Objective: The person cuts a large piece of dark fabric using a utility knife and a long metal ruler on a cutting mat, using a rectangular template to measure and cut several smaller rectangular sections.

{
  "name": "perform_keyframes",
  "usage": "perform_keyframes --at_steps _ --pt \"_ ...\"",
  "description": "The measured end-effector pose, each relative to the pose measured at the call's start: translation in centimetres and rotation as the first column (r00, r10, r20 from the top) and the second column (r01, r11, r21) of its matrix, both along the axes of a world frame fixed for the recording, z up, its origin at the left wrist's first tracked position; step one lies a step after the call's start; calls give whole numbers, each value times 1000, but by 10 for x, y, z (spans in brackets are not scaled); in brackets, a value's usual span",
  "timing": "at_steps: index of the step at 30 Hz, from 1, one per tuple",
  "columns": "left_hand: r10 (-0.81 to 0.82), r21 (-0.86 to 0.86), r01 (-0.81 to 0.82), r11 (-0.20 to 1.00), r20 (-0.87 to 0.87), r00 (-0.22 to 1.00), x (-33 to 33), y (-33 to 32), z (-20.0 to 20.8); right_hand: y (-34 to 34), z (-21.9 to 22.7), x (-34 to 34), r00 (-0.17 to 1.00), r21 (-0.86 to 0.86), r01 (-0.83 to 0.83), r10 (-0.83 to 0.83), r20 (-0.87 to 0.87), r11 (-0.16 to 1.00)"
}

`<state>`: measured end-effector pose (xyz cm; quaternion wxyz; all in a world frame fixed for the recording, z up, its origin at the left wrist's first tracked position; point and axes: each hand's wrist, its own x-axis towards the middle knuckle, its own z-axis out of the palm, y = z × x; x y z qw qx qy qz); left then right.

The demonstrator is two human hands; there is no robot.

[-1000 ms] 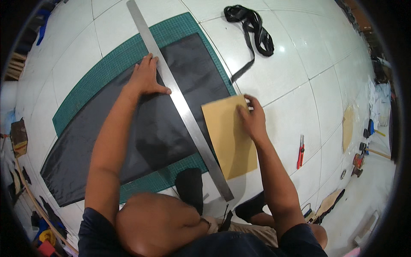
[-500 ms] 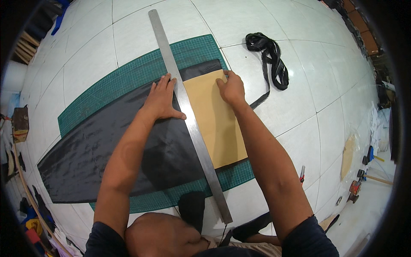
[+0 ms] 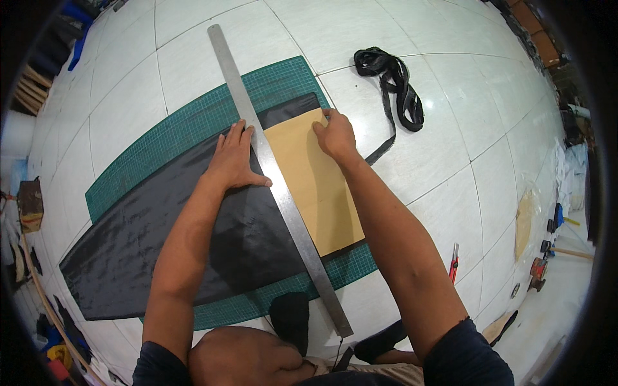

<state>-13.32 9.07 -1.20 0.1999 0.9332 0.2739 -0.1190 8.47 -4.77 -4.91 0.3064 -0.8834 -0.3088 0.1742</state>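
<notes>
A tan card template [image 3: 315,186] is lying flat on a sheet of black fabric [image 3: 161,244], its long left edge butting against a long steel ruler [image 3: 277,180] that is running diagonally from the far tiles down toward the person's knees. The right hand [image 3: 335,135] is resting on the template's far corner, fingers curled down and pressing on the card rather than gripping it. The left hand [image 3: 233,161] is lying open and flat on the fabric just left of the ruler, its thumb stretching along the ruler's edge and touching it; it is clasping nothing. The fabric is spreading across a green cutting mat [image 3: 193,128], which is sitting on a white tiled floor [image 3: 450,128], and both fabric and mat are reaching well out to the person's left. Beyond the mat's far right corner a bundle of black strap [image 3: 393,83] is lying on the tiles, one tail trailing back toward the template. To the right of the right forearm, well apart from the mat, a red-handled cutter [image 3: 454,262] is lying on the floor.
</notes>
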Motion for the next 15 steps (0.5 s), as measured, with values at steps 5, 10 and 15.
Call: perform_keyframes --at_steps 5,10,15 --pt "-9 31 9 999 -15 1000 -2 0 -5 -14 13 -6 1000 -29 5 -6 -30 1000" --pt "-10 47 13 999 -44 999 -6 1 1 -110 25 -31 996 -97 12 -20 -82 995" --pt "-24 77 24 997 -10 1000 -3 3 -9 -222 48 -72 986 -240 18 -57 -157 971"
